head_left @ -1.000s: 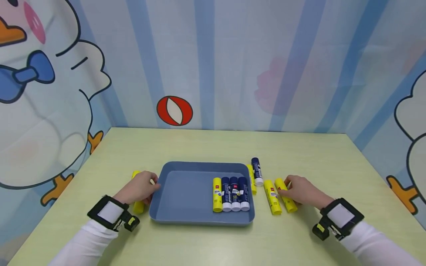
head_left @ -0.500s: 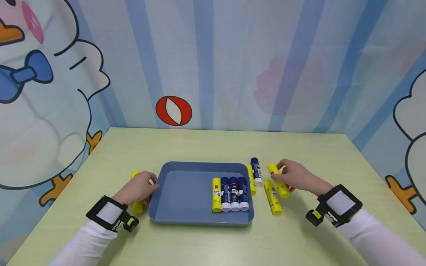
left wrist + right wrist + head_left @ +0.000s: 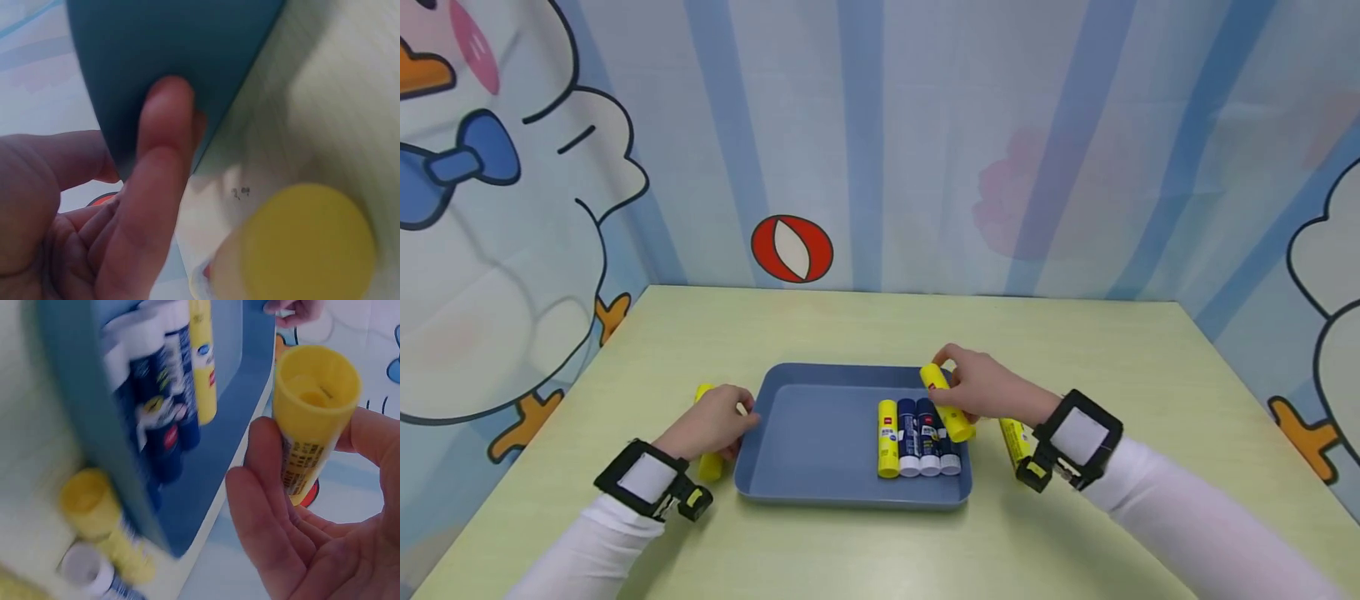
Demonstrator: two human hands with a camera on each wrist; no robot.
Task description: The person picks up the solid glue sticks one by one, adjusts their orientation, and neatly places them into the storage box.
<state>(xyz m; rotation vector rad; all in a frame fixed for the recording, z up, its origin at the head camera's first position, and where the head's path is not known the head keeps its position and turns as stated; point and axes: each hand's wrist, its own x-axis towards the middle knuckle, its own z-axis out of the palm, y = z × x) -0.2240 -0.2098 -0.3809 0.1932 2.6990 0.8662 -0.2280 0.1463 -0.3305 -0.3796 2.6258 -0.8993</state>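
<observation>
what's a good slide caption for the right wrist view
Right hand holds a yellow tube; more tubes lie in and beside the blue tray

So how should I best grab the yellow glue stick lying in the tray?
Probably by its two ends, from above. The yellow glue stick lies flat, with a dark blue glue stick close along its right side, leaving little finger room there; both ends show bare tray beyond them.

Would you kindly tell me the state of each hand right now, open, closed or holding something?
Left hand: closed, holding the blue tray by its left edge.
Right hand: closed, holding a yellow glue stick near the tray's right end.
</observation>
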